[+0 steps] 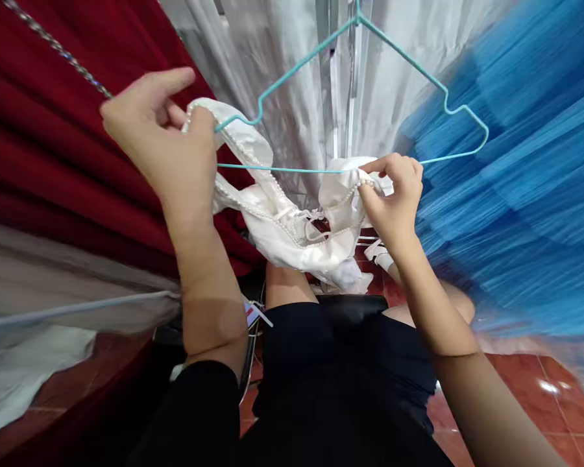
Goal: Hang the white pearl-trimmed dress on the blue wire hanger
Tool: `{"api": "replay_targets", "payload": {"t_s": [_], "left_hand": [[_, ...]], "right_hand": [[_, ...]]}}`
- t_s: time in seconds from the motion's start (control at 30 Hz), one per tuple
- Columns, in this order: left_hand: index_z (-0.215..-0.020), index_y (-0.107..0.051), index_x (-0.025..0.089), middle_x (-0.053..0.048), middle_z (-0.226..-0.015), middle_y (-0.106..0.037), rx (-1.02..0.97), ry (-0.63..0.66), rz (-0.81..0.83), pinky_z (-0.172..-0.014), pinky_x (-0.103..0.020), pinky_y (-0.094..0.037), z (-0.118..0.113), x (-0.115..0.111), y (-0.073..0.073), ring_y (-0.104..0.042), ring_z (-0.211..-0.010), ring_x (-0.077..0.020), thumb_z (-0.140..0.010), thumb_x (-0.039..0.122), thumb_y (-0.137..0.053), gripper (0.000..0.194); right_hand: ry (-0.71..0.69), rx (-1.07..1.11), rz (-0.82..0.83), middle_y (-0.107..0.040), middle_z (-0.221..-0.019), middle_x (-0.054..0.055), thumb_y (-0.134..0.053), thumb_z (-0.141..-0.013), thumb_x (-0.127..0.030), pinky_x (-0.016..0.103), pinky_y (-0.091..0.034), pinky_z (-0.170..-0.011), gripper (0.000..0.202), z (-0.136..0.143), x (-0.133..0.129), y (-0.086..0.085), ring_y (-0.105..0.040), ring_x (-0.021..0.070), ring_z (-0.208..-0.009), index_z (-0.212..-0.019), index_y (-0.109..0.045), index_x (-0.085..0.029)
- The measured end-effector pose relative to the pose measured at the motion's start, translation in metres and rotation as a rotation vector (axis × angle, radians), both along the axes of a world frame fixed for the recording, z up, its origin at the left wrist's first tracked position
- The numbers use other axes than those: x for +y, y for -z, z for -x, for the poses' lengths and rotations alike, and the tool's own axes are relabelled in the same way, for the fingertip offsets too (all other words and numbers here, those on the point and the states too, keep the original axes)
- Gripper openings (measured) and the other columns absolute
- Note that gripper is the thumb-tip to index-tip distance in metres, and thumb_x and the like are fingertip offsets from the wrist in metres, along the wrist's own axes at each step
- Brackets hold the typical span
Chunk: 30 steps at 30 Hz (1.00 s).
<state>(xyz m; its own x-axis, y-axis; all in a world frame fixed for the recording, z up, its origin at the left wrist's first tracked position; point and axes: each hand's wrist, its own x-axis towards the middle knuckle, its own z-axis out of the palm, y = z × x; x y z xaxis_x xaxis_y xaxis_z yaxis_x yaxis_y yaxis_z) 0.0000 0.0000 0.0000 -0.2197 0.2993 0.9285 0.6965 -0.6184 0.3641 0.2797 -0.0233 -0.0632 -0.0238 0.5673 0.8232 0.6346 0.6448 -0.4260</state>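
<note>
From where I stand, I see both hands of the seated person raised around a white garment (296, 256), which hangs in the middle of the frame. The left hand (170, 139), left of centre, pinches the garment's edge between thumb and bent fingers, while its index finger points out free. The right hand (394, 194), right of centre, holds the pearl-trimmed edge narrowly between thumb and fingertips. The turquoise hanger (287, 170) crosses the upper middle; its left end goes hidden behind the left hand (the hook, I must say, is cut by the top border). How the garment's lower part continues is hard to make out. The blue fabric (520, 175) at the right is blurred, and the red cloth (43, 136) runs out of the upper left.
</note>
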Motion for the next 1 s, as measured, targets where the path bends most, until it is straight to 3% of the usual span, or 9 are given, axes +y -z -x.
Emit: {"api": "replay_targets", "payload": {"t_s": [0.13,0.27,0.37,0.47,0.7,0.9,1.0], "left_hand": [[-0.097,-0.072,-0.001,0.001,-0.077,-0.06,0.045,-0.053,-0.036,-0.066,-0.02,-0.04,0.004,0.0,-0.002,-0.045,-0.061,-0.0041,-0.066,0.002,-0.045,0.041],[-0.086,-0.077,0.003,-0.001,-0.07,-0.06,-0.02,-0.017,-0.09,-0.063,-0.022,-0.04,-0.013,-0.001,-0.015,-0.054,-0.063,-0.0089,-0.068,0.006,-0.052,0.031],[-0.085,-0.081,0.011,0.0,-0.064,-0.06,0.091,-0.071,0.008,-0.06,-0.023,-0.038,-0.034,-0.004,-0.026,-0.056,-0.064,-0.0127,-0.068,0.004,-0.06,0.028],[-0.091,-0.082,0.016,0.0,-0.066,-0.06,0.223,-0.119,0.177,-0.067,-0.027,-0.043,-0.049,-0.005,-0.03,-0.058,-0.071,-0.0163,-0.069,0.002,-0.061,0.033],[-0.095,-0.081,0.021,-0.001,-0.085,-0.059,0.188,-0.086,0.363,-0.061,-0.023,-0.041,-0.047,-0.001,-0.009,-0.05,-0.066,-0.0096,-0.074,-0.004,-0.067,0.035],[-0.116,-0.072,0.02,-0.001,-0.098,-0.058,0.143,0.193,0.328,-0.072,-0.023,-0.048,-0.061,-0.009,0.0,-0.055,-0.077,-0.0123,-0.085,0.002,-0.072,0.036],[-0.121,-0.066,0.022,-0.003,-0.107,-0.058,0.218,0.249,0.313,-0.079,-0.027,-0.049,-0.077,-0.015,0.009,-0.057,-0.086,-0.0162,-0.083,0.007,-0.075,0.042]], "right_hand": [[0.025,-0.019,0.024,-0.056,-0.08,-0.002,-0.053,-0.084,-0.018,0.039,-0.037,-0.096,0.003,0.007,-0.007,-0.002,-0.053,0.0143,-0.083,-0.083,-0.055,-0.02],[0.023,-0.018,0.027,-0.055,-0.081,-0.002,-0.052,-0.083,-0.017,0.039,-0.036,-0.096,0.004,0.014,-0.01,0.0,-0.053,0.0135,-0.082,-0.084,-0.055,-0.02],[0.027,-0.035,0.044,-0.053,-0.081,-0.002,-0.051,-0.084,-0.017,0.04,-0.035,-0.098,0.004,0.015,-0.007,0.005,-0.053,0.0141,-0.083,-0.085,-0.054,-0.02],[0.054,-0.055,0.058,-0.052,-0.081,-0.001,-0.049,-0.085,-0.017,0.042,-0.035,-0.099,0.004,0.011,-0.001,0.009,-0.052,0.0144,-0.083,-0.084,-0.053,-0.02],[0.107,-0.102,0.031,-0.052,-0.08,0.0,-0.052,-0.084,-0.019,0.046,-0.036,-0.101,0.002,-0.006,0.004,0.007,-0.052,0.016,-0.083,-0.083,-0.051,-0.019],[0.136,-0.132,0.045,-0.053,-0.082,0.0,-0.051,-0.084,-0.018,0.048,-0.038,-0.101,0.003,-0.002,0.006,0.01,-0.054,0.0175,-0.086,-0.086,-0.053,-0.02],[0.151,-0.123,0.062,-0.053,-0.084,0.001,-0.05,-0.085,-0.019,0.05,-0.037,-0.102,0.003,0.004,0.008,0.015,-0.055,0.0193,-0.09,-0.087,-0.052,-0.019]]}}
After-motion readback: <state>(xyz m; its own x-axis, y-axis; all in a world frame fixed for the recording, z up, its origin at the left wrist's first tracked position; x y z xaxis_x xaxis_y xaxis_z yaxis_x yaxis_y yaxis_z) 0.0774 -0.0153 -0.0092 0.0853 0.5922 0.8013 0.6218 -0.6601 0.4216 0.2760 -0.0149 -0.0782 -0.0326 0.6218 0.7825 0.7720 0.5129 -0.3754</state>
